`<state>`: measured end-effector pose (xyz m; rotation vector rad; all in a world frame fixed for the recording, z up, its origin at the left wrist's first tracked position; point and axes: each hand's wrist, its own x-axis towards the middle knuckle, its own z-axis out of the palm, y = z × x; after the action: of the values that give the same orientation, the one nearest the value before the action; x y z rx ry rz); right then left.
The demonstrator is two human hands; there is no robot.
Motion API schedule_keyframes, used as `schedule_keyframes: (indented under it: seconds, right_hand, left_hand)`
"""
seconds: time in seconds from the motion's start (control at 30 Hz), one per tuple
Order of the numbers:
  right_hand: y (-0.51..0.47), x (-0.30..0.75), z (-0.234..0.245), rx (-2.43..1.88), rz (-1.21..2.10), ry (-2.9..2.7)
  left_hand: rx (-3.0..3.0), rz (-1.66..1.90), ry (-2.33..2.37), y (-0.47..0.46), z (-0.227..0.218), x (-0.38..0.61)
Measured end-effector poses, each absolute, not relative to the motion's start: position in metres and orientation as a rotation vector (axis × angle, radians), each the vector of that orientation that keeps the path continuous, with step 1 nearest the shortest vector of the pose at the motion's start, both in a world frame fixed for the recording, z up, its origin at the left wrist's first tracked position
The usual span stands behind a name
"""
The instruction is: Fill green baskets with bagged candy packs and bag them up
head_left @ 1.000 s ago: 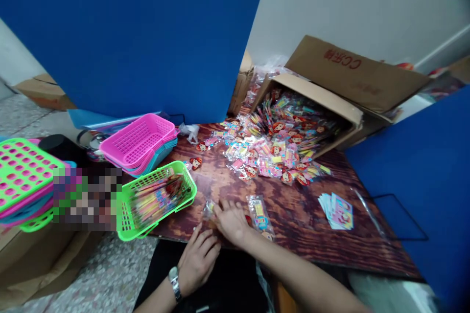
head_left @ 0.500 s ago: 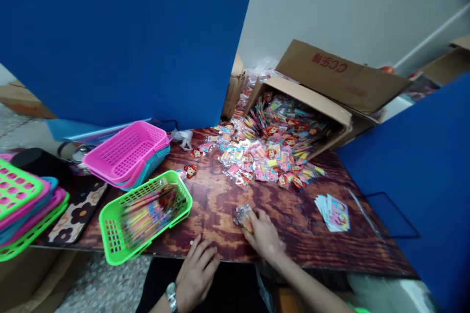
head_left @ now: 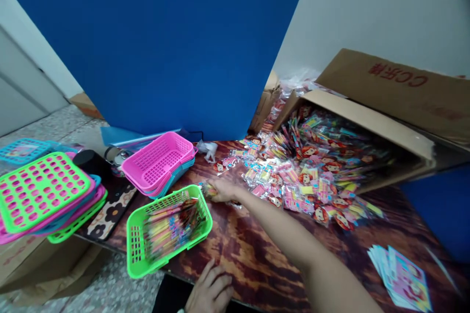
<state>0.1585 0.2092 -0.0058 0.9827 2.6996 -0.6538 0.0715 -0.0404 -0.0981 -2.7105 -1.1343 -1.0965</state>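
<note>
My right hand (head_left: 223,190) reaches across the table, its fingers closed on a small clear packet (head_left: 208,189) by the far right corner of the green basket (head_left: 132,249). What is in the packet is partly hidden by the fingers. Inside that basket lie several packets of coloured pencil-like sticks (head_left: 171,230), slightly blurred. My left hand (head_left: 211,288) rests at the front edge of the table, fingers loosely stretched and holding nothing. Right of my right hand spreads a heap of small plastic packets (head_left: 290,181) with red-haired cartoon heads, spilling from a tipped cardboard box (head_left: 396,124).
A stack of pink and blue baskets (head_left: 137,168) stands behind the green one. More stacked baskets (head_left: 46,190) are at the left, beside a flower-patterned case (head_left: 110,212). Printed cards (head_left: 402,279) lie at the right. A blue panel (head_left: 183,49) rises behind the table.
My right hand has moved left and away from me with the packet, to beside the green basket. My left hand stays at the table edge. The view has turned left.
</note>
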Motion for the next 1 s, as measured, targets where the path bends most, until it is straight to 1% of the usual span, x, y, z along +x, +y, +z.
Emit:
schedule_keyframes:
  seconds: [0.13,0.3,0.43,0.53,0.6,0.7,0.83,0.9,1.0]
  right_hand:
    - [0.177,0.213,-0.012,1.098,-0.577,2.593]
    - [0.148,0.272,0.007,1.194,-0.563,2.479]
    - [0.149,0.254,0.013,1.198,-0.632,2.575]
    - [0.147,0.227,0.002,1.230,-0.462,2.601]
    - [0.140,0.217,-0.006,1.283,-0.341,2.569]
    - [0.123,0.219,-0.010,1.303,-0.286,2.558]
    - [0.094,0.232,-0.008,1.116,-0.266,2.674]
    - [0.079,0.235,-0.010,1.027,-0.225,2.745]
    - [0.062,0.237,-0.014,1.016,-0.179,2.801]
  left_hand:
    - [-2.787,-1.078,-1.159,-0.043,-0.101,0.069]
    - [-2.951,-0.950,-1.206,-0.049,-0.107,0.067]
    - [-2.985,-0.959,-1.285,-0.053,-0.102,0.068]
    - [-3.011,-0.957,-1.361,-0.053,-0.092,0.068]
    - [-2.981,-1.035,-1.456,-0.051,-0.086,0.068]
    - [-2.800,-1.235,-1.766,-0.045,-0.081,0.072]
    - [-2.478,-1.519,-2.141,-0.035,-0.077,0.086]
    - [-2.398,-1.629,-2.213,-0.028,-0.079,0.094]
    - [-2.470,-1.643,-2.212,-0.018,-0.086,0.101]
